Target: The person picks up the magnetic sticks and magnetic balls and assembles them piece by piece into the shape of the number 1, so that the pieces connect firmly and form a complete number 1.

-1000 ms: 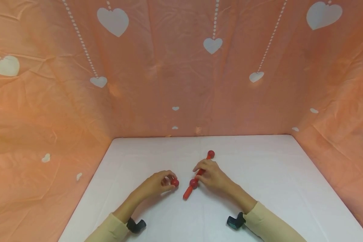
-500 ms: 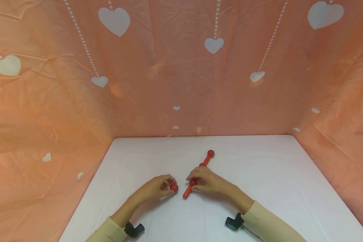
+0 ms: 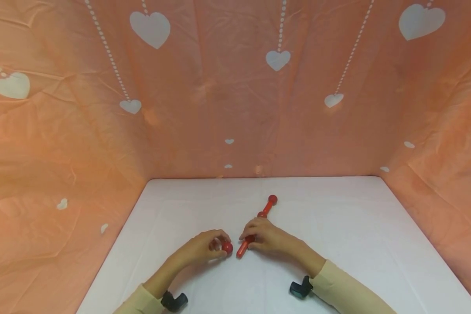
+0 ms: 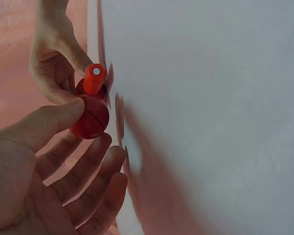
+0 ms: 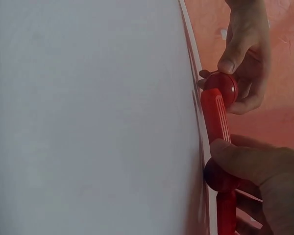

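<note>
My left hand pinches a red ball between thumb and fingers; a seam line crosses it in the left wrist view. My right hand grips a straight chain of red rods and balls near its nearer end, thumb and fingers around a ball and rod. A ribbed red rod sticks out of that hand toward the loose ball. In the right wrist view the rod's tip overlaps the left hand's ball. A ball caps the chain's far end, and my right fingers hide part of its middle.
Both hands work over a white table. Orange sheeting with white hearts rises behind it and along both sides. A dark wrist device is on the left wrist, with a matching black device on the right.
My right hand has slid down the chain to its nearer end, uncovering a ball farther up. The left hand has moved slightly nearer the body with its ball.
</note>
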Tool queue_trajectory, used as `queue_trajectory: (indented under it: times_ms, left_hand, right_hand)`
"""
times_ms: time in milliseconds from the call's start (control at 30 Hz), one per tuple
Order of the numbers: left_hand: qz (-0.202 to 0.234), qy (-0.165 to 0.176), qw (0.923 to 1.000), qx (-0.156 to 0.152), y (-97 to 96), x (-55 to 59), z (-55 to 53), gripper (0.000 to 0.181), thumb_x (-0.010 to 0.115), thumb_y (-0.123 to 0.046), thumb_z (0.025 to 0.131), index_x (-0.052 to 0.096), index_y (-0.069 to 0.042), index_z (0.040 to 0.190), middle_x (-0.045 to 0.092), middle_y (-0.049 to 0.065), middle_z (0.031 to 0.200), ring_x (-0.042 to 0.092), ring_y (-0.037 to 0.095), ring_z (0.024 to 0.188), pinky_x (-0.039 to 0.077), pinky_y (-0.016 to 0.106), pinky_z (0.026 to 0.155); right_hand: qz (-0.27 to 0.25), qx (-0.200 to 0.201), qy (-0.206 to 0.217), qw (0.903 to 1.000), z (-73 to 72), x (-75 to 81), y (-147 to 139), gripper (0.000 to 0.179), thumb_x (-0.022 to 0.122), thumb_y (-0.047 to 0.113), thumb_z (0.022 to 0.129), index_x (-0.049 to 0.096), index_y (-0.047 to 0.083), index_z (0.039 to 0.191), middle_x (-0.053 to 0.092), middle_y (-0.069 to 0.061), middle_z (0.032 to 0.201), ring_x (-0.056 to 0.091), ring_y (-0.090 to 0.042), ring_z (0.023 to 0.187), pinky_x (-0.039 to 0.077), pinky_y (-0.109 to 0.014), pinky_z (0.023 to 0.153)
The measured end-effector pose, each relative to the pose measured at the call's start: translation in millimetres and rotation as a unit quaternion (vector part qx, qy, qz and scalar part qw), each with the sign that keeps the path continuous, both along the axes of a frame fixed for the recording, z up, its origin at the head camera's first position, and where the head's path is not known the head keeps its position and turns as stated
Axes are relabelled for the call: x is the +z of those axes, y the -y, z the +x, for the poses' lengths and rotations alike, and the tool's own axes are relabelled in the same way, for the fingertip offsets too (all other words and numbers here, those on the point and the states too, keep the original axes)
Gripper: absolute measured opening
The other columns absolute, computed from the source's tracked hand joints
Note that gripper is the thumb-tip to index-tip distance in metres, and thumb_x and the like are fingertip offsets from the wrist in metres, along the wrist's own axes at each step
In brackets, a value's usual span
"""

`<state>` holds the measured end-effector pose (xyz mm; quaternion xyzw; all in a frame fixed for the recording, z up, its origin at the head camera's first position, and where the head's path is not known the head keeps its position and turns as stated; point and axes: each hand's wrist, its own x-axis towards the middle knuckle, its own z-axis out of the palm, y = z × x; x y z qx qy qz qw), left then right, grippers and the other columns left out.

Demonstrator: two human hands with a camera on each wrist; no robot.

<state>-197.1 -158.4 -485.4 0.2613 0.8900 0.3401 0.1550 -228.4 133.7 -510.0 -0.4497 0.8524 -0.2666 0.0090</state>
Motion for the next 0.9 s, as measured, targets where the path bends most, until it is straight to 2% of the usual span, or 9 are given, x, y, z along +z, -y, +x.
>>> queue_trajectory:
  times_ms: [200,300,633,900]
  left_hand:
    - [-0.001,0.013,0.9999,0.002,-1.3,-1.2,2.3,0.03,0.085,-0.023,0.093,0.07,-0.022,0.12,0.071,-0.007,0.105,0.063,0.01,0.09,0.053,0.03,0.079]
    - [0.003,0.012,0.9999,-0.007,-1.7,-1.7,3.6,0.03,0.086,-0.02,0.093,0.07,-0.021,0.119,0.071,-0.007,0.103,0.062,0.009,0.088,0.053,0.029,0.077]
    - [0.024,0.014,0.9988,-0.041,-2.0,-2.1,4.7,0.033,0.085,-0.01,0.091,0.069,-0.019,0.118,0.072,-0.005,0.106,0.066,0.015,0.092,0.054,0.028,0.08]
    - [0.029,0.02,0.9982,-0.049,-6.2,-2.9,4.9,0.033,0.086,-0.009,0.09,0.068,-0.02,0.116,0.071,-0.008,0.101,0.065,0.012,0.089,0.054,0.028,0.079]
  right_hand:
    - [0.005,0.008,-0.029,0.9995,-0.8,-1.5,0.7,0.022,0.084,0.016,0.095,0.081,0.02,0.116,0.071,0.004,0.118,0.06,-0.018,0.116,0.049,-0.042,0.105]
    - [0.012,0.008,-0.037,0.9992,-1.9,-2.5,1.0,0.022,0.084,0.017,0.095,0.081,0.02,0.116,0.07,0.005,0.117,0.06,-0.017,0.115,0.049,-0.041,0.104]
    - [0.016,0.007,-0.034,0.9993,-3.0,-2.5,1.4,0.02,0.084,0.018,0.095,0.08,0.019,0.115,0.07,0.004,0.116,0.061,-0.017,0.115,0.048,-0.041,0.105]
    - [0.012,0.004,-0.02,0.9997,-4.2,0.6,0.5,0.02,0.083,0.017,0.095,0.08,0.019,0.115,0.07,0.004,0.116,0.06,-0.017,0.115,0.047,-0.042,0.105]
